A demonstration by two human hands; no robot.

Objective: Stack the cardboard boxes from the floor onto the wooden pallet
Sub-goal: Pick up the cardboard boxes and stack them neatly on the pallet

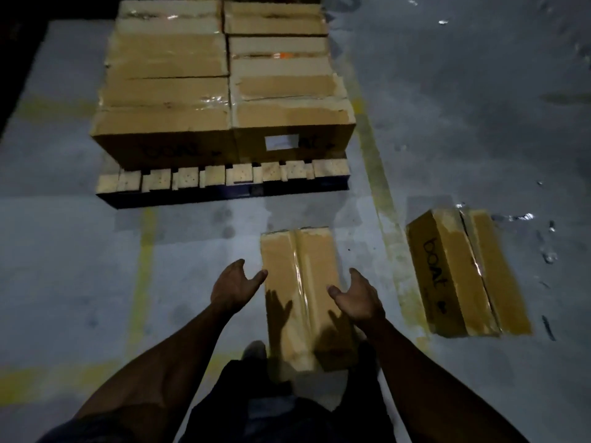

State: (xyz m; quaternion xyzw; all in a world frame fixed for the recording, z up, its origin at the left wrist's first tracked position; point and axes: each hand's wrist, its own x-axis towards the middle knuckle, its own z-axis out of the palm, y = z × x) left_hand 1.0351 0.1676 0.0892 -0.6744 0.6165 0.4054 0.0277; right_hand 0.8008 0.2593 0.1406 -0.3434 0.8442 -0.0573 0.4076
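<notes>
A long taped cardboard box (303, 282) lies on the grey floor right in front of me, its length pointing away. My left hand (235, 287) hovers open just left of it, fingers spread. My right hand (356, 295) hovers open over its right edge, and both hands cast shadows on the lid. A second cardboard box (463, 276) with printed lettering lies on the floor to the right, turned at an angle. Ahead stands the wooden pallet (220, 179), with several taped boxes (224, 91) packed side by side in one layer on top.
Yellow painted lines (380, 193) run along the floor beside the pallet and under the right box. My dark trousers and a shoe (256, 350) show at the bottom, close to the near box. A dark edge borders the floor at far left.
</notes>
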